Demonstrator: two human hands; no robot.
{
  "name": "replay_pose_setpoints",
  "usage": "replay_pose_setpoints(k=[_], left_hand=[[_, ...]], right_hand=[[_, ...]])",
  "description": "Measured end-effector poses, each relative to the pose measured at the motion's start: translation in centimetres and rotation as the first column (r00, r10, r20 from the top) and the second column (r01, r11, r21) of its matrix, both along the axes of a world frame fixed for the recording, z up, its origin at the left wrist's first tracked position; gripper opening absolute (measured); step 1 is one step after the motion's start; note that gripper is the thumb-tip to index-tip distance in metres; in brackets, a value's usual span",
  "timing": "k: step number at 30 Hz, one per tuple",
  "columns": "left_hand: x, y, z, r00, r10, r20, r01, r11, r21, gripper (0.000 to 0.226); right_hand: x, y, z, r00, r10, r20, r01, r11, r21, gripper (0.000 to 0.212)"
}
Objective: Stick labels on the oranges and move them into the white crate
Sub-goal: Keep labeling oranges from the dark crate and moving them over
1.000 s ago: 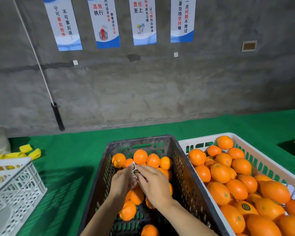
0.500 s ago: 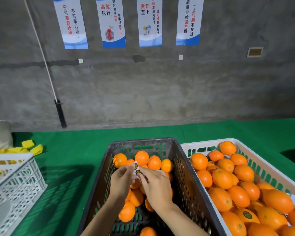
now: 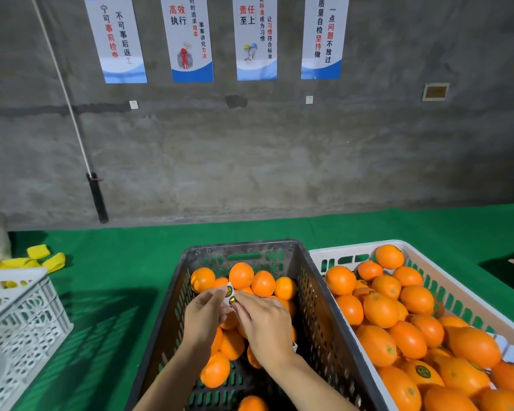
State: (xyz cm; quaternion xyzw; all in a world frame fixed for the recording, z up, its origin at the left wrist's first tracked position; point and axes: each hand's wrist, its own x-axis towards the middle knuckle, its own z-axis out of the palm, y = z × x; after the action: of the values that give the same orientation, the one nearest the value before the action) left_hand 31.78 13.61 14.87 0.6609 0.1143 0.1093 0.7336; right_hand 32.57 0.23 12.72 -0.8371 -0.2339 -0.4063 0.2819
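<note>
White label strip [image 3: 228,290] pinched at its ends by left hand [image 3: 204,315] and right hand [image 3: 264,321], over oranges [image 3: 241,274] in dark crate [image 3: 309,280]. White crate [image 3: 350,248] just beside, right, heaped with stickered oranges [image 3: 422,372].

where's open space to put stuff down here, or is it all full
Bare green mat lies between the small lattice crate on the left and the dark crate, and behind the crates up to the wall. The white crate is heaped with oranges. Over the dark crate, the left hand and right hand pinch a label strip.
</note>
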Motion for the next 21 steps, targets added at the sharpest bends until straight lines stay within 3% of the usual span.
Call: replay_pose_setpoints(k=[10,17,21], left_hand=[[-0.58,-0.60,0.30,0.994,0.042,0.098,-0.052,0.994,0.098,0.018],[-0.56,-0.56,0.18,0.979,0.081,0.186,-0.133,0.950,0.284,0.018],[-0.46,-0.53,0.05,0.971,0.105,0.215,-0.170,0.936,0.308,0.021]], right_hand=[[0.09,0.18,0.11,0.999,0.012,-0.032,-0.012,1.000,0.013,0.017],[-0.27,0.20,0.50,0.993,0.036,-0.114,-0.037,0.999,-0.001,0.013],[-0.35,0.29,0.90,0.976,0.077,-0.202,-0.072,0.997,0.031,0.014]])
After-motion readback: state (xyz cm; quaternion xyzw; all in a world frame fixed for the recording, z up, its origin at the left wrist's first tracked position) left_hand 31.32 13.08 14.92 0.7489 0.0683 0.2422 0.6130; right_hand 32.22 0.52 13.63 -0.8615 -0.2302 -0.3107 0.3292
